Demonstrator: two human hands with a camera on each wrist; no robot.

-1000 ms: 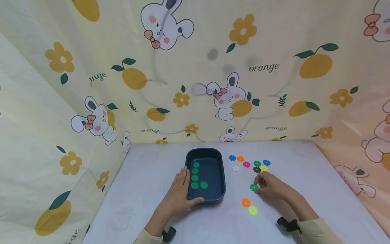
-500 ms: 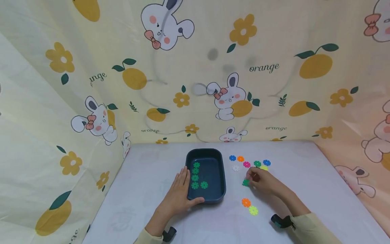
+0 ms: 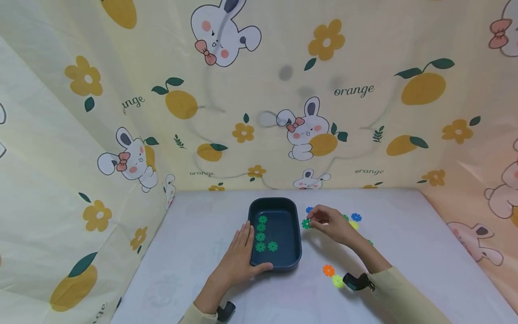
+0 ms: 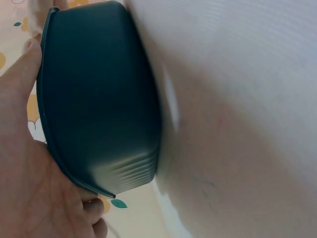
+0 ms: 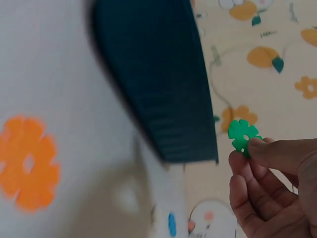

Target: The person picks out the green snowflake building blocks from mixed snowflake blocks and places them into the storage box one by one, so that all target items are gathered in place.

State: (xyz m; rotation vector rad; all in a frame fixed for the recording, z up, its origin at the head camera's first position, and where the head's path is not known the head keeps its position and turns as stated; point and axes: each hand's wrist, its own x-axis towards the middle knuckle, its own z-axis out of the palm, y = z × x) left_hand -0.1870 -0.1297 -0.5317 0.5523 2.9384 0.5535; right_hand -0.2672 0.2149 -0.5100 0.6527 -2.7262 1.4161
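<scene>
A dark blue-green tray [image 3: 285, 225] stands on the white table. My left hand [image 3: 236, 258] rests along its left side, fingers straight, thumb over the near rim; the left wrist view shows the tray's outer wall [image 4: 94, 94] beside the palm. Inside lie several green flower-shaped discs [image 3: 261, 236], most in a column at the left and one apart. Just right of the tray, my right hand [image 3: 332, 226] pinches another green flower-shaped disc [image 5: 241, 133] between thumb and index finger, raised above the table in the right wrist view.
An orange disc [image 3: 328, 270] and a yellow-green disc [image 3: 337, 281] lie near the right wrist. Blue [image 3: 356, 217] and yellow discs [image 3: 354, 225] show behind the right hand, which hides others. Printed cloth [image 3: 226, 180] hangs around the table.
My right hand has carried the green disc from among the loose discs on the right, leftward and away from me, towards the tray. The left hand stays at the tray.
</scene>
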